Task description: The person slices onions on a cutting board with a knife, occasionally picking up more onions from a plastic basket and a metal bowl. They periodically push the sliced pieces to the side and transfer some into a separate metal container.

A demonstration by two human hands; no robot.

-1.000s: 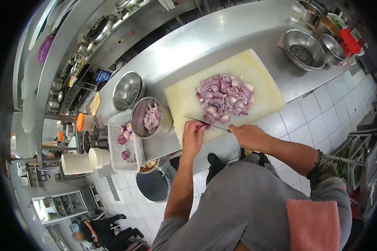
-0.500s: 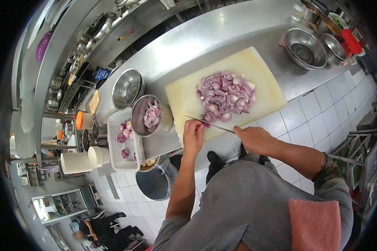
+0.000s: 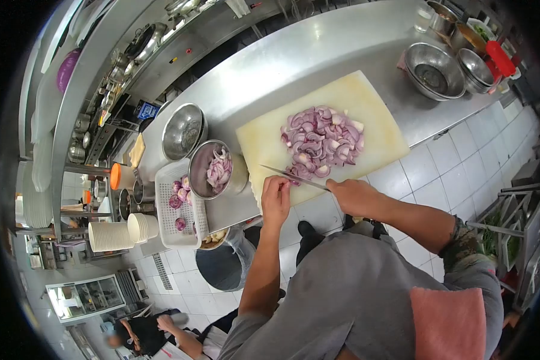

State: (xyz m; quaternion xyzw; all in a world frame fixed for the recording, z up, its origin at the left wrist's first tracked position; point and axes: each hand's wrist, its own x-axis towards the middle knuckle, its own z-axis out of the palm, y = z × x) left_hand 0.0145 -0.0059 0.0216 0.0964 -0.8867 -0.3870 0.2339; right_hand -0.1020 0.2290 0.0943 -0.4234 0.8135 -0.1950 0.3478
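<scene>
My right hand is wrapped round the handle of a knife, whose long blade points left over the near edge of the white cutting board. Just behind the blade, the closed fingers of my left hand pinch a small piece of red onion, mostly hidden by fingers and blade. A heap of sliced red onion covers the middle of the board, right beyond the knife. Left of the board, a steel bowl leans on a basket with more onion pieces inside.
A white perforated basket holds several whole red onions. Behind it stands another steel bowl. Steel bowls sit at the counter's right end. Stacked white tubs are at far left. Two people are at lower left, one in black.
The knife and both hands have shifted only slightly, with the left hand still at the blade. Another person's arm has come into view at the lower left.
</scene>
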